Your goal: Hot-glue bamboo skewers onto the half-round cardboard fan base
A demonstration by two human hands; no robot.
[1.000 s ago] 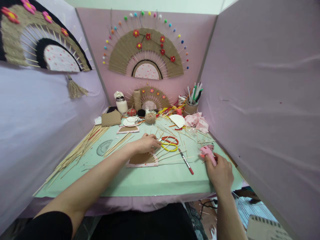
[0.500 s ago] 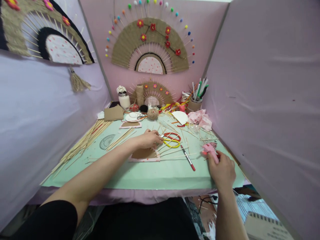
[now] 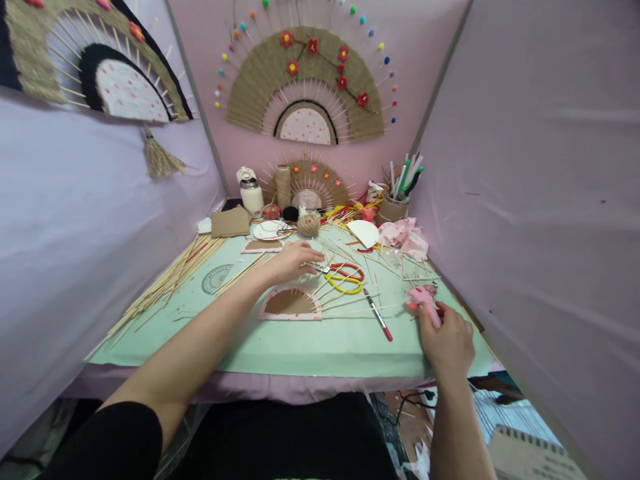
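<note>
My left hand [image 3: 296,260] reaches over the table with its fingers stretched out and apart, just above the blades of the scissors [image 3: 345,277], which have one red and one yellow handle loop. Below it lies a half-round cardboard piece [image 3: 290,305] edged in dotted cloth, with thin sticks [image 3: 350,305] fanning out from its right side. At the right, my right hand [image 3: 447,340] is wrapped round the handle of a pink glue gun [image 3: 424,299]. A red-capped marker [image 3: 379,315] lies between the scissors and the glue gun.
Long sticks [image 3: 155,287] lie in a bundle at the left, near a protractor [image 3: 217,279]. Along the back stand a jar [image 3: 251,199], a twine ball [image 3: 309,225], a cup of tools [image 3: 393,210] and crumpled pink cloth [image 3: 404,238]. Fabric walls enclose three sides.
My left hand has lifted up and away from the half-round cardboard piece, its fingers stretching out and uncovering the piece. My right hand keeps its hold on the glue gun. The view has shifted slightly.
</note>
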